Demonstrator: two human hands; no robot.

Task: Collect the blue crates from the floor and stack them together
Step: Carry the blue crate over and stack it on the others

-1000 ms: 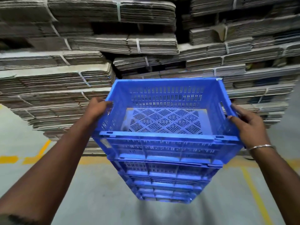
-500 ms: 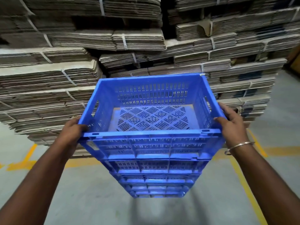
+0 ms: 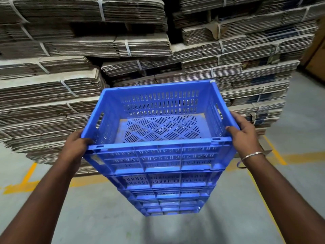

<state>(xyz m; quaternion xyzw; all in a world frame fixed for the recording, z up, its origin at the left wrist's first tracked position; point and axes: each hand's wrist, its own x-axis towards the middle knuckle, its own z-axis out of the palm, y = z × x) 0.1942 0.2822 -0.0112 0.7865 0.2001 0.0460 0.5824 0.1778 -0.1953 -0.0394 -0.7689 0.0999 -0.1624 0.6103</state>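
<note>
Bundled flat cardboard (image 3: 84,95), strapped with white bands, is piled high across the whole background, standing on a grey concrete floor (image 3: 98,215) marked with yellow lines (image 3: 26,180). Directly in front of me rises the stack of blue crates (image 3: 167,196), several nested one on another down to the floor, and at its top sits the top crate (image 3: 158,148), empty, its slotted base plainly visible.

My left hand (image 3: 77,147) grips the near left corner of the top crate's rim, fingers wrapped over the edge. My right hand (image 3: 244,132) holds the right rim near the near corner, thumb lying along the top edge and fingers curled down the outer wall; a metal bangle (image 3: 249,159) hangs at that wrist. Both hands are grasping the crate, neither released.

As I judge it, the step in hand is seating this crate squarely on the ones beneath. I cannot tell whether it has already dropped fully onto the crate below or rides slightly high. To do it well I would keep the rim level between both hands, line up the near corners with the crate underneath, and press down evenly until it settles. I would let go only once it no longer rocks. The stack is tall and narrow, so any sideways shove could tip it toward the cardboard.
</note>
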